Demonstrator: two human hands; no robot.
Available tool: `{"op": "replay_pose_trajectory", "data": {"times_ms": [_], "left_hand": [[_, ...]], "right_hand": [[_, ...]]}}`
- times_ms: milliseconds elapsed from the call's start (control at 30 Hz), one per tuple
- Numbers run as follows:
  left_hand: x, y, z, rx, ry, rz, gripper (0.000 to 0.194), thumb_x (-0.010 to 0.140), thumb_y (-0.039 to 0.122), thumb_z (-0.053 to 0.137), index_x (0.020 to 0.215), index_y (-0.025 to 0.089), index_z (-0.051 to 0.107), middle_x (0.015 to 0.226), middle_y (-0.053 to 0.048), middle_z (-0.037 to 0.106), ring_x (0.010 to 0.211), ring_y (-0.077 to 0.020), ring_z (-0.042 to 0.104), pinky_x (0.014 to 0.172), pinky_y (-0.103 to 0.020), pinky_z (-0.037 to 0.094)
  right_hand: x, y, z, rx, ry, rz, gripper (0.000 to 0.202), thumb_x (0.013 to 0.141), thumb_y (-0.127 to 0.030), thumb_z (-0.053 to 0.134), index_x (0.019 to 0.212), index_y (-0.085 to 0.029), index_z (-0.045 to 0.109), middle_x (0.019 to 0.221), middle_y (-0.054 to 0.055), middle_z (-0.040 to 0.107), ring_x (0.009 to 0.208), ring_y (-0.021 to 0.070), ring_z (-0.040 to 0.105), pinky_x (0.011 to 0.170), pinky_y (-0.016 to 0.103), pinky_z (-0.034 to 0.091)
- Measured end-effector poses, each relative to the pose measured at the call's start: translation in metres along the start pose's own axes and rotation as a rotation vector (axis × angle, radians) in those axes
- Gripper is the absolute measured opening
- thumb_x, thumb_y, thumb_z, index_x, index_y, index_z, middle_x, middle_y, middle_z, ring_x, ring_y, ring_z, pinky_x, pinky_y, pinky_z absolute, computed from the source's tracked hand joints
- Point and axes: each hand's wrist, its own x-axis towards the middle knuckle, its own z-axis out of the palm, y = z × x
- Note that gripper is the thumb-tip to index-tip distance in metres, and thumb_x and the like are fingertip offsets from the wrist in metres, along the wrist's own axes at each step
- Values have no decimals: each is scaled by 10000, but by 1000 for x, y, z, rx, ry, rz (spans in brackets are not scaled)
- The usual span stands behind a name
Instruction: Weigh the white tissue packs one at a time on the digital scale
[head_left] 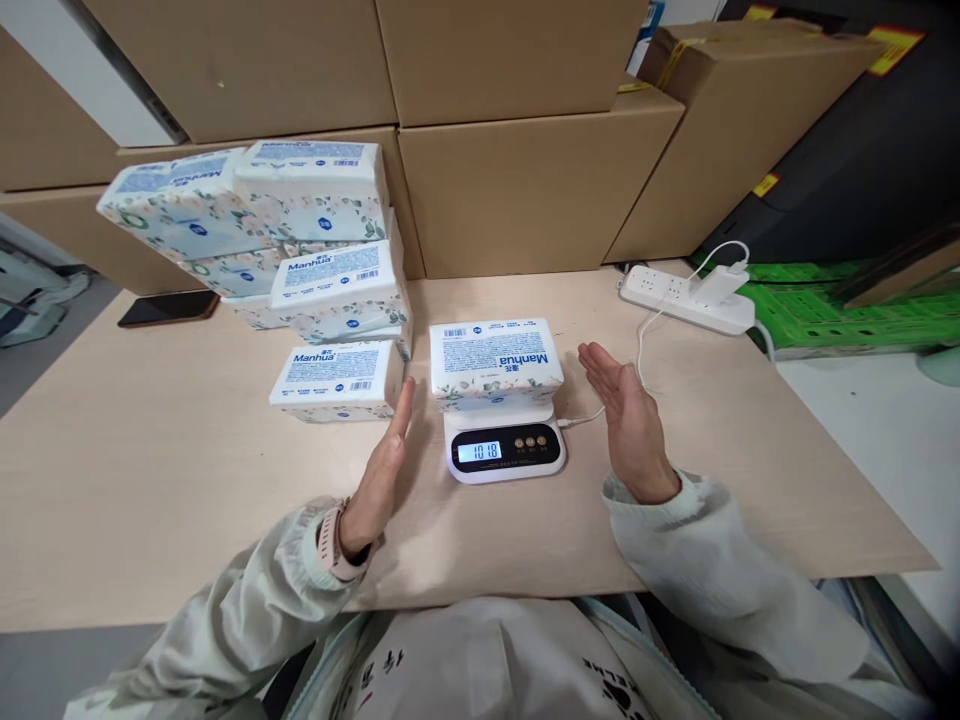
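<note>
A white tissue pack (495,360) with blue print and a floral edge lies on a small white digital scale (506,468). The scale's lit display (480,452) appears to read 101.8. To the left of the scale is my left hand (379,475), empty, its fingers stretched out and the palm facing inward. Beside its fingertips lies a single tissue pack (337,378). My right hand (628,425) is on the scale's other side, also empty with straight fingers, apart from the pack. Further back on the left stands a stack of several tissue packs (337,285).
A dark phone (169,308) lies at the table's left rear. A white power strip (686,298) sits at the right rear, its cable (642,345) running towards the scale. Cardboard boxes (517,190) form a wall along the back. A green plastic pallet (840,315) is beyond the right edge.
</note>
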Motion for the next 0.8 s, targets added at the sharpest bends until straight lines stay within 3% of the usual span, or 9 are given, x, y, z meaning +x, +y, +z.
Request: {"op": "replay_pose_trajectory", "data": {"times_ms": [200, 367, 600, 700, 800], "left_hand": [[2, 7, 1, -13, 14, 24, 556, 1116, 502, 219, 1667, 438, 247, 1765, 139, 125, 1664, -212, 19, 1383, -446, 18], [7, 22, 5, -138, 62, 22, 568, 1096, 580, 286, 1629, 407, 381, 1751, 114, 210, 1662, -213, 68, 1384, -440, 42], [11, 58, 1, -374, 146, -258, 638, 1038, 661, 391, 1551, 311, 538, 1719, 47, 332, 1645, -227, 188, 1380, -431, 112], [22, 75, -5, -425, 183, -363, 650, 1029, 615, 432, 1528, 220, 566, 1677, -39, 423, 1610, -256, 300, 1365, -441, 186], [42, 88, -9, -425, 188, -431, 590, 1027, 532, 479, 1480, 177, 610, 1629, -78, 493, 1577, -263, 369, 1349, -424, 238]], "right_hand": [[-3, 0, 1, 13, -22, 2, 644, 1009, -700, 426, 1438, -264, 628, 1567, 45, 589, 1512, 224, 504, 1339, 470, 304], [-8, -2, 4, 3, -59, -5, 646, 1010, -701, 426, 1446, -267, 624, 1574, 37, 581, 1517, 219, 497, 1340, 466, 304], [-15, -12, 4, -66, -78, -48, 547, 996, -655, 519, 1364, -290, 691, 1502, 29, 651, 1475, 251, 546, 1311, 506, 361], [-14, -13, 3, -134, -76, -98, 465, 977, -624, 582, 1260, -293, 744, 1396, 47, 722, 1379, 277, 623, 1266, 548, 408], [-9, -13, 6, -189, -105, -129, 502, 974, -630, 581, 1351, -314, 677, 1435, 65, 686, 1371, 284, 613, 1241, 572, 415]]}}
